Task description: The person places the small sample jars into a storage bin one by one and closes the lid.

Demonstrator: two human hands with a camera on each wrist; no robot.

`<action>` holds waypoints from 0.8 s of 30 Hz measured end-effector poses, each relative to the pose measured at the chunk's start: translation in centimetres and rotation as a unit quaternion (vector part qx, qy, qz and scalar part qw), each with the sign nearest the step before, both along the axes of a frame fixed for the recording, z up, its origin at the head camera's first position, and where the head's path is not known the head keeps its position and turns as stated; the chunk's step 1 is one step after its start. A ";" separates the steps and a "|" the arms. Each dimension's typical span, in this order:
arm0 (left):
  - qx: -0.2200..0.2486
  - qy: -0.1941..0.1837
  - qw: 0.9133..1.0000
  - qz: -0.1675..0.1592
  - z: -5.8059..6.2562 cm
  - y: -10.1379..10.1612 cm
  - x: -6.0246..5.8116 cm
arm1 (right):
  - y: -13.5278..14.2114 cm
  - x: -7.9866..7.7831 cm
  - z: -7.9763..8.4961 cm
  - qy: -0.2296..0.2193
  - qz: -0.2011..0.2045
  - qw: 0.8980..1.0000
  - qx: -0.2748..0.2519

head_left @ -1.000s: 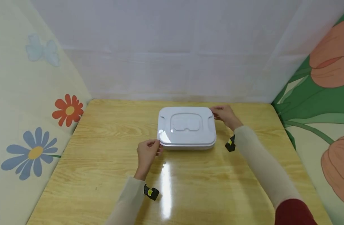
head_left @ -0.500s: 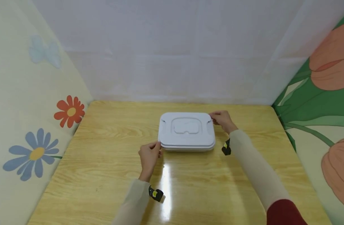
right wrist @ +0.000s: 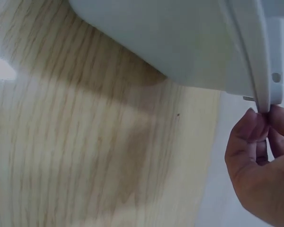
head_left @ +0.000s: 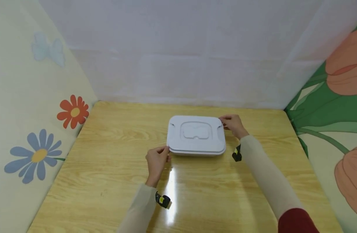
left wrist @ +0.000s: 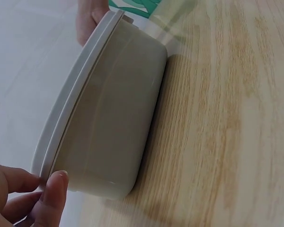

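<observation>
A white rectangular food container (left wrist: 109, 109) stands on the wooden table with its white lid (head_left: 196, 142) on top. The lid has a raised oval panel in the middle and a small notch near each back corner. My left hand (head_left: 156, 161) pinches the lid's rim at the front left corner, thumb and fingertips close together. At the back right corner my right hand (head_left: 233, 125) pinches the rim between thumb and fingers. A narrow seam runs between lid and container in the left wrist view. The container's inside is hidden.
The wooden table (head_left: 108, 168) reaches back to a white sheet (head_left: 178, 64). Flower-printed panels flank it, a pale left panel (head_left: 15, 97) and a green and orange right panel (head_left: 336, 110). A black wrist camera (head_left: 162, 200) sits on the left sleeve.
The bright reflection on the lid's front left corner has gone. Both hands keep their pinch at the same corners, and the view has shifted slightly.
</observation>
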State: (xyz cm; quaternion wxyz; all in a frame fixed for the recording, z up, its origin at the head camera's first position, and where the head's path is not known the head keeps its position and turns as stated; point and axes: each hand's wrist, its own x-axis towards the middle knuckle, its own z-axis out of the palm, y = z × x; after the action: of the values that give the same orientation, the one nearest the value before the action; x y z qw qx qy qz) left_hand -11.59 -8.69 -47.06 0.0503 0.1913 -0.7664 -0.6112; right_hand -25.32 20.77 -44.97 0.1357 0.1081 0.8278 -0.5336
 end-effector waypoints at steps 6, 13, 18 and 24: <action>0.009 -0.009 1.000 0.001 0.2 -0.1 0.0 | -0.1 0.2 -0.2 0.004 -0.011 1.000 -0.018; 0.019 -0.015 1.000 -0.011 0.1 -0.4 -0.2 | -0.3 0.5 -0.4 0.009 -0.009 1.000 0.020; -0.014 -0.039 0.999 -0.034 0.0 -1.3 -0.1 | -0.6 0.6 -0.6 0.008 -0.003 0.999 0.044; -0.131 -0.048 0.987 -0.076 2.3 -3.8 -2.0 | 0.3 0.5 0.1 0.035 0.007 0.997 0.072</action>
State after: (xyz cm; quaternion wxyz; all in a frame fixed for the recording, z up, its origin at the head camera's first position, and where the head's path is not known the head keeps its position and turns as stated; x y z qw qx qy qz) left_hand -13.58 -12.47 -44.78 -0.0086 0.1534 -0.8537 -0.4975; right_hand -24.85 21.12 -44.86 0.1020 0.0932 0.8691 -0.4749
